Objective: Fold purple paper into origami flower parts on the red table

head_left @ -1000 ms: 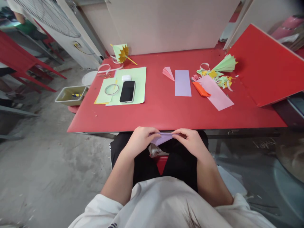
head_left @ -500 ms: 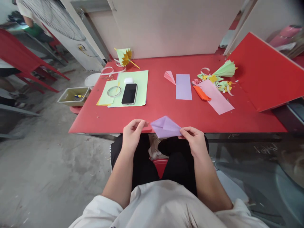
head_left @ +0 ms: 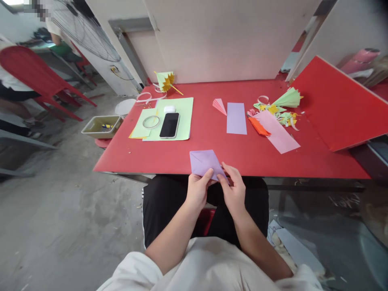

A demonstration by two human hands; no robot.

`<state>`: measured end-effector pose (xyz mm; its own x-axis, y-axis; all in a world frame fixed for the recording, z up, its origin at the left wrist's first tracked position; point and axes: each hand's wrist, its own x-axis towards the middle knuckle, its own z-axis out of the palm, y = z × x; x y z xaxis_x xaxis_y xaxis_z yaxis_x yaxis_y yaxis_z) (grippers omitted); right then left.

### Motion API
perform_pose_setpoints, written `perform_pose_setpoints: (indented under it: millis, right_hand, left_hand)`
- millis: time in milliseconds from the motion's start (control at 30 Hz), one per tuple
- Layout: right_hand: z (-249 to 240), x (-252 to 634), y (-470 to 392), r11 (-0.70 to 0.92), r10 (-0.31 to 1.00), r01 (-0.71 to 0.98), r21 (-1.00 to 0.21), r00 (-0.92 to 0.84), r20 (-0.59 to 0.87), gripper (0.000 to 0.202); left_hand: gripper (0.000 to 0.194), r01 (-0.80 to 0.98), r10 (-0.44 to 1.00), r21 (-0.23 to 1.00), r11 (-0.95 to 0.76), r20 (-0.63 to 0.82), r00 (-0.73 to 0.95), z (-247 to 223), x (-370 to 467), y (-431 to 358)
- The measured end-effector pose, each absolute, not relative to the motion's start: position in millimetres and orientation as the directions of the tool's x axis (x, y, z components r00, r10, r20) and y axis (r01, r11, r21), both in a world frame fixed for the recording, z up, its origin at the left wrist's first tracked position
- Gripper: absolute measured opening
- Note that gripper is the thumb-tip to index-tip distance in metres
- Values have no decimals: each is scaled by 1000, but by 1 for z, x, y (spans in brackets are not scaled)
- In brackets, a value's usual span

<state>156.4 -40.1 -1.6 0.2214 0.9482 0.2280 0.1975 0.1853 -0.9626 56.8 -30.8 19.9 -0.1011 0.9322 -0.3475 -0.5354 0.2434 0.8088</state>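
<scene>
The left hand (head_left: 197, 190) and right hand (head_left: 235, 189) both pinched a folded purple paper (head_left: 203, 161) by the near edge of the red table (head_left: 157, 157); farther off lay a flat purple sheet (head_left: 237, 118); a phone (head_left: 169, 125) lay left, a pink sheet (head_left: 280, 135) right.

The view looks from the wearer's head, facing forward and steeply down — nearest the white shirt (head_left: 209, 264) at six o'clock, then the left hand (head_left: 197, 190), also at six, and right hand (head_left: 235, 193) between four and five — with the red tabletop (head_left: 206, 125) across the middle and a pale wall panel (head_left: 227, 40) farthest, at twelve.
</scene>
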Motion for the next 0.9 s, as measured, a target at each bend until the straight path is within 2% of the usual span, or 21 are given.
perform_pose_setpoints:
  millis: [100, 200, 400, 533, 633, 733, 800, 900]
  right_hand:
    - [-2, 160, -40, 331, 891, 354, -874, 186, 413, 32]
    - [-2, 159, -40, 399, 835, 424, -813, 199, 513, 31]
    - [-2, 158, -40, 424, 768, 516, -744, 231, 597, 16]
    - [-4, 160, -38, 462, 734, 542, -702, 209, 646, 14]
    - [-5, 161, -37, 481, 713, 545, -687, 214, 668, 15]
    - [-2, 162, -38, 413, 784, 483, -772, 243, 572, 12]
    - [2, 162, -38, 312, 863, 390, -866, 266, 430, 8]
    - [5, 164, -37, 124, 944, 201, -972, 279, 178, 13]
  left_hand:
    - [31, -530, 936, 806, 264, -347, -62, 19, 56, -34]
    - [30, -524, 937, 805, 277, -348, -38, 19, 58, -37]
    - [34, -549, 939, 782, 295, -344, 13, 22, 57, -36]
    - [26, -575, 941, 773, 267, -339, -19, 23, 56, -37]
    - [23, -578, 958, 777, 247, -286, 26, 25, 56, -39]
    - [27, -531, 961, 806, 262, -268, 68, 26, 58, -40]
    - [27, -482, 954, 828, 287, -295, 60, 27, 60, -39]
    - [26, -417, 938, 855, 307, -346, -20, 27, 60, -37]
